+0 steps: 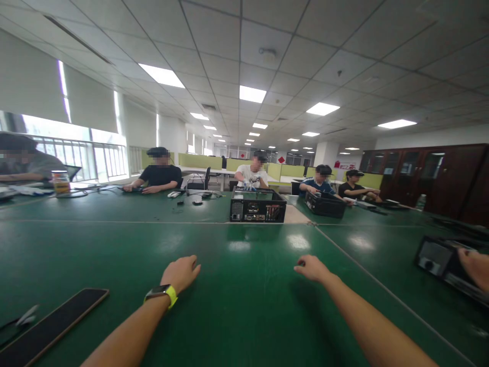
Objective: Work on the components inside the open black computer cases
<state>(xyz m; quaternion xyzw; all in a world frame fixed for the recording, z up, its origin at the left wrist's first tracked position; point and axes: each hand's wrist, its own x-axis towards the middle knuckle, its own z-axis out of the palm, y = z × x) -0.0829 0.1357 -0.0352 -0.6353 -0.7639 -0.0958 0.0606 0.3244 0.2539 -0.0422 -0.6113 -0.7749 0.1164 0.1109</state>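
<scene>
My left hand is above the green table, palm down, its fingers loosely bent and the thumb apart from them. It holds nothing. A smartwatch with a bright yellow-green strap is on that wrist. Across from it, my right hand is also over the bare tabletop, with its fingers curled inward and a small gap by the thumb. No object shows in it. Beyond both hands stands an open black computer case, its rear ports facing me.
A long dark flat panel lies at the lower left, beside a cable. At right, another person's hand touches a black computer case. Several people sit across the table; one handles another case. A jar stands far left.
</scene>
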